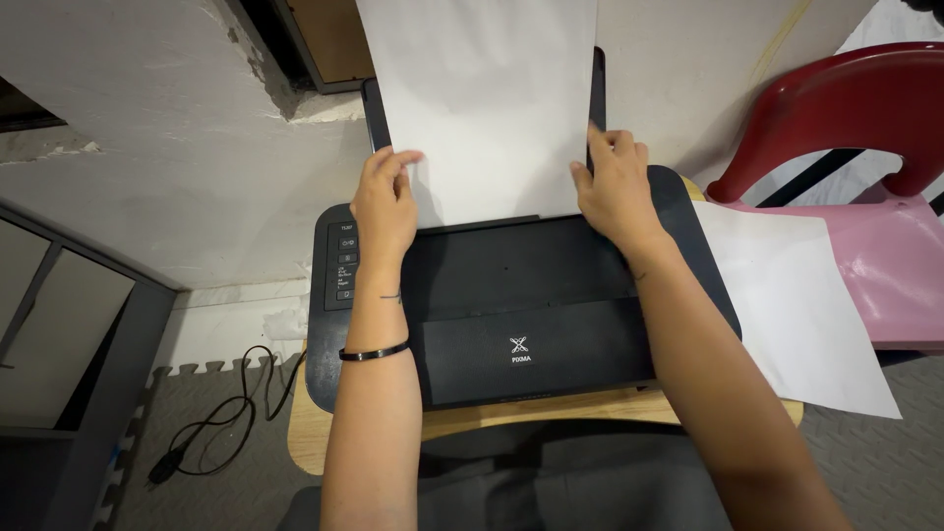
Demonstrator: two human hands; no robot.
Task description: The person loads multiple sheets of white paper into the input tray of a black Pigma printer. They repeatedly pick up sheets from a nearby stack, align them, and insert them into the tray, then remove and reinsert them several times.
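While both hands, left (385, 202) and right (615, 187), pinch its edges, paper (487, 98) stands between them in the printer (531, 305)

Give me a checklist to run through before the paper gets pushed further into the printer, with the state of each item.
1. Left hand on the left edge of the white paper stack: ok.
2. Right hand on the stack's right edge: ok.
3. Stack upright and square in the rear tray of the black printer: ok, edges look even.
4. Paper guide set against the stack: cannot tell, hidden by the hands.
5. Printer sits fully on the wooden table: ok.
6. Loose sheet at the right overhangs the table edge: not ok.
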